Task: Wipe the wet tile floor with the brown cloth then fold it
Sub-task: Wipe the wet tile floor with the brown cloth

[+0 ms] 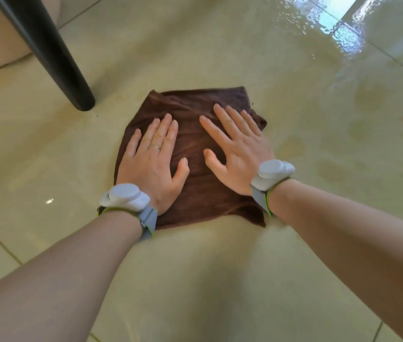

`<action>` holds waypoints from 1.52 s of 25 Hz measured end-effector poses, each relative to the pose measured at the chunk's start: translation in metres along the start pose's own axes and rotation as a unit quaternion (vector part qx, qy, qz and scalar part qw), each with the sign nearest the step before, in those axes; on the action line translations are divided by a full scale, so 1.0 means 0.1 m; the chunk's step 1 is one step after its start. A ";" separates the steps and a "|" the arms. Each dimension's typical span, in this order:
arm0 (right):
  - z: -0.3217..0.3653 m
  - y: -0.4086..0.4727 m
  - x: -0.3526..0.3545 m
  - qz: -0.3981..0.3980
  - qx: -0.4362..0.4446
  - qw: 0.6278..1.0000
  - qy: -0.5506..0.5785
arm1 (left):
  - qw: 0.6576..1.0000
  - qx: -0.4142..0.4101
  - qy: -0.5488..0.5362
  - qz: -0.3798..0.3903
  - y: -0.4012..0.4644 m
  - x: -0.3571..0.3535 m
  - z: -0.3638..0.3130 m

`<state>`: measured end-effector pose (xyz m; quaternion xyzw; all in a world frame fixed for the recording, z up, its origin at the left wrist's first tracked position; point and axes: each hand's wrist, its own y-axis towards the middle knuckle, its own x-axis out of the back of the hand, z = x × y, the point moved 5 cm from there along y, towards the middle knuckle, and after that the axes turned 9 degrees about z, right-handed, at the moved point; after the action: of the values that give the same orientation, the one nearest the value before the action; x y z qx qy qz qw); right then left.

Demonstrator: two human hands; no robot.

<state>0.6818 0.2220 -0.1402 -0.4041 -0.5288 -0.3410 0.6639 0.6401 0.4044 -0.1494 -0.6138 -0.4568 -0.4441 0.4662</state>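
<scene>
Presently, in the head view, your left hand (152, 164) and right hand (236, 149) lie flat with fingers straight, pressing the brown cloth (195, 183) spread on the tile floor (220, 267), near a black furniture leg (47, 53). Judged soft, limp and likely heavy with water, it should slide readily on the film pooled ahead-right (318, 28); for folding, pinch its corners or edges.

Single head-worn view, looking forward and steeply down, close over tile floor (220, 280); wide-angle.
</scene>
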 end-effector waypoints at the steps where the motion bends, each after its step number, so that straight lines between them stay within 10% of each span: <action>1: 0.03 -0.15 -0.04 0.005 -0.002 1.000 0.003 | 1.000 -0.001 -0.002 0.004 -0.13 -0.02 -0.05; 13: 0.26 -0.95 -0.19 0.019 0.005 1.000 0.018 | 1.000 -0.018 -0.006 0.021 -0.89 -0.18 -0.25; 28: 0.19 1.67 0.22 0.000 0.024 1.000 -0.007 | 0.995 0.073 0.001 -0.072 1.09 0.26 0.82; 38: -0.10 0.02 0.05 0.028 -0.009 1.000 0.009 | 1.000 -0.025 0.017 -0.004 0.08 0.05 -0.10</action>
<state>0.6889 0.2141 -0.1368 -0.4213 -0.5084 -0.3308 0.6743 0.6471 0.3940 -0.1445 -0.6158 -0.4403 -0.4675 0.4564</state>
